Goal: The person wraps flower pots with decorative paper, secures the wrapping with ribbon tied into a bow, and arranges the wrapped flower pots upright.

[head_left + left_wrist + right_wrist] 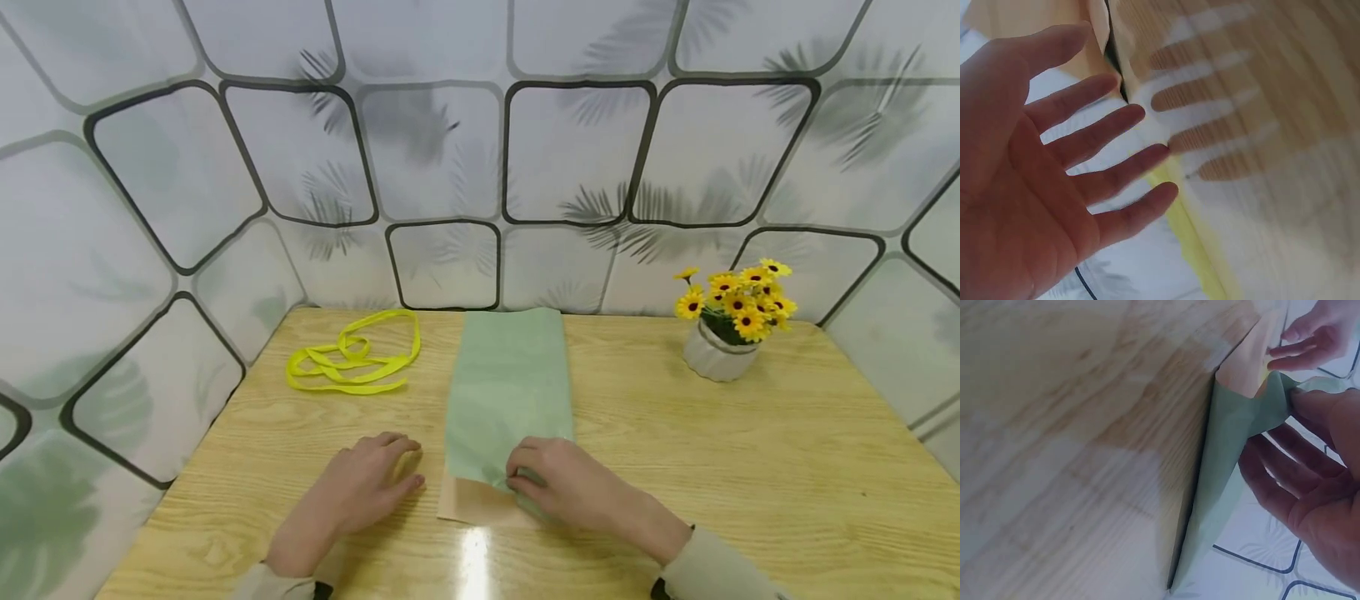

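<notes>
A flat green paper bag (510, 375) lies lengthwise on the table, its beige inner side (476, 502) showing at the near end. My right hand (562, 483) pinches the upper green layer at that near edge between thumb and fingers. In the right wrist view the green layer (1222, 437) bends up toward the thumb, and the beige lining (1247, 365) shows below the lifted edge. Left of the bag, my left hand (363, 483) hovers low over the wood, fingers spread and holding nothing. The left wrist view shows its open palm (1035, 194).
A loosely coiled yellow ribbon (360, 388) lies at the back left of the wooden table (675, 442). At the back right stands a white pot (716, 354) of yellow flowers (738, 302). Patterned cloth (442, 150) hangs behind the table and along both sides.
</notes>
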